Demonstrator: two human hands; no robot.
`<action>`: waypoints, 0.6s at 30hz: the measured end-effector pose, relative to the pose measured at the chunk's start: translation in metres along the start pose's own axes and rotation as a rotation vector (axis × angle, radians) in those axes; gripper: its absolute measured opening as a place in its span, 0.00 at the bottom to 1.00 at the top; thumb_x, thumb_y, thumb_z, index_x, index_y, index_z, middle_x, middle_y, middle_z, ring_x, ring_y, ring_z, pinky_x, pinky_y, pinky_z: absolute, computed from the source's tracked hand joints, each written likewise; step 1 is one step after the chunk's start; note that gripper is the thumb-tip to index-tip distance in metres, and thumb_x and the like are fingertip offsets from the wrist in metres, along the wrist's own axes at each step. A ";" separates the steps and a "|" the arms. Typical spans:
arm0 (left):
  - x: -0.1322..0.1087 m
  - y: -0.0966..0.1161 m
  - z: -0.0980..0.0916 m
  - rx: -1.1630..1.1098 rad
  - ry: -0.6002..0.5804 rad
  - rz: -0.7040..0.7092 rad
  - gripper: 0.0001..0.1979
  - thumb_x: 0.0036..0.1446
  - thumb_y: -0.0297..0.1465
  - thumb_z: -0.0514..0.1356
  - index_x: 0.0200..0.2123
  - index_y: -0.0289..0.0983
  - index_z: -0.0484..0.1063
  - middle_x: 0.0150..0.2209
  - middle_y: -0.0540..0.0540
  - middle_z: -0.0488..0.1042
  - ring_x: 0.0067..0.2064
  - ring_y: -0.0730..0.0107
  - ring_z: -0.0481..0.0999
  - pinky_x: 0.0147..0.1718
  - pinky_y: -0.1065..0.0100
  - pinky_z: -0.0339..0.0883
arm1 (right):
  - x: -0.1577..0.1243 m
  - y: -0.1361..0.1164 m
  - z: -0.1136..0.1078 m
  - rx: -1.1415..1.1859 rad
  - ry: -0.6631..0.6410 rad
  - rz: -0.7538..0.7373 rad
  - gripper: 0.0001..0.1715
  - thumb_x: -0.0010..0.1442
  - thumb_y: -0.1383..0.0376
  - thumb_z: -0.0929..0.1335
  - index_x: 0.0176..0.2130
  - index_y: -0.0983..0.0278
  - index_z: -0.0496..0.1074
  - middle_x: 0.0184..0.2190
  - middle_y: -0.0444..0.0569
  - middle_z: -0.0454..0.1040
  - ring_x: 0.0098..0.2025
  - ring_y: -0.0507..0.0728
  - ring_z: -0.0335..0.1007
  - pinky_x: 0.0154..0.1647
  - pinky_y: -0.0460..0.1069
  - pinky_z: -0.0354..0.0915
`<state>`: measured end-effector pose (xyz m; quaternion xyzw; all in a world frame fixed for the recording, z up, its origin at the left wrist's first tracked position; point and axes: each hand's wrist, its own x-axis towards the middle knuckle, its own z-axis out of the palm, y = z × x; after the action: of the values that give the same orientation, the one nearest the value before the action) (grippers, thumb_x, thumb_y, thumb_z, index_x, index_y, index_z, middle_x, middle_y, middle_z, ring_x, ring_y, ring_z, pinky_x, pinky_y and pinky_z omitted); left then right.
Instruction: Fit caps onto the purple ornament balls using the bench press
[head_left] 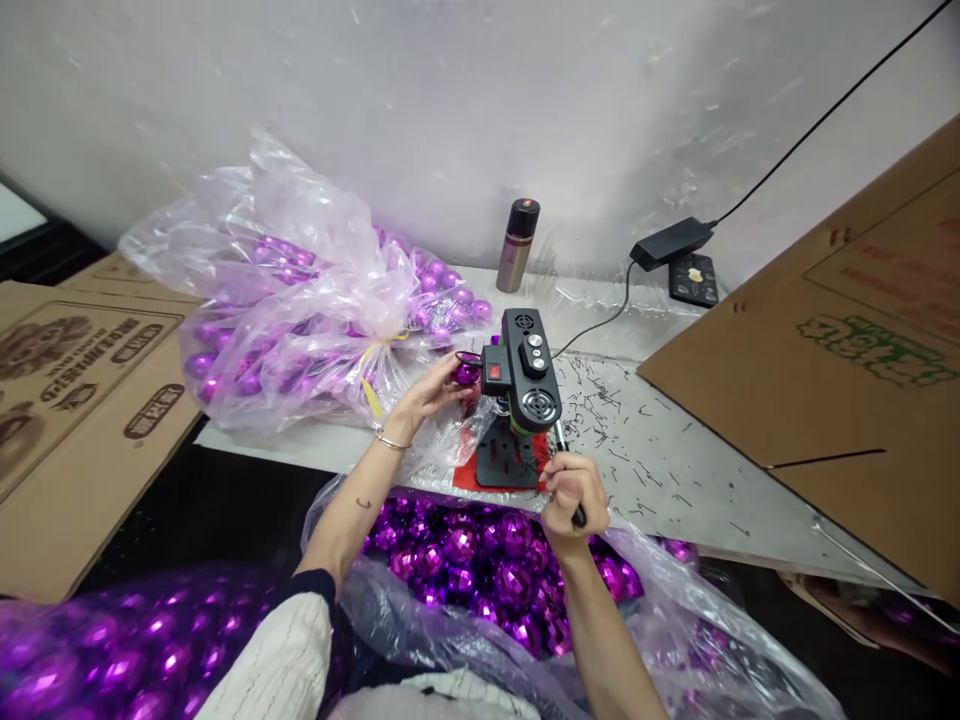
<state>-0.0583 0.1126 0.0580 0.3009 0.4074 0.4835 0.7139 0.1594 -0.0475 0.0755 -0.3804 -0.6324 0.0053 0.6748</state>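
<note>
A small black bench machine [531, 370] with round vents, buttons and a red switch stands on a dark slotted base plate [504, 458] over a red mat. At its left side my left hand [433, 388] holds a shiny purple ball [468, 372] between closed fingertips. My right hand [576, 492] is wrapped round the black grip of a metal lever [561, 436] on the machine's right side. Just below both hands, an open clear plastic bag [420, 625] holds many faceted purple balls [461, 545]. The contact between ball and machine is partly hidden.
Tied plastic bags of purple balls [247, 350] lie at the left, beside a cardboard box [75, 400]. Behind the machine are a bottle [517, 245], a power adapter [672, 243] and a phone [693, 280]. Black scraps litter the tabletop [637, 450]; another carton [840, 340] leans in at right.
</note>
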 end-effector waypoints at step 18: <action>-0.157 -0.103 0.036 -0.305 0.056 -0.080 0.30 0.61 0.38 0.73 0.65 0.44 0.74 0.56 0.43 0.83 0.49 0.60 0.86 0.49 0.60 0.82 | 0.041 -0.019 0.004 -0.015 0.040 0.099 0.23 0.76 0.64 0.64 0.26 0.59 0.67 0.23 0.42 0.69 0.29 0.53 0.71 0.31 0.51 0.65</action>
<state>-0.0127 -0.0724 0.0359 0.1587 0.3606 0.5190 0.7585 0.1550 -0.0394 0.1197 -0.4163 -0.5994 0.0261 0.6832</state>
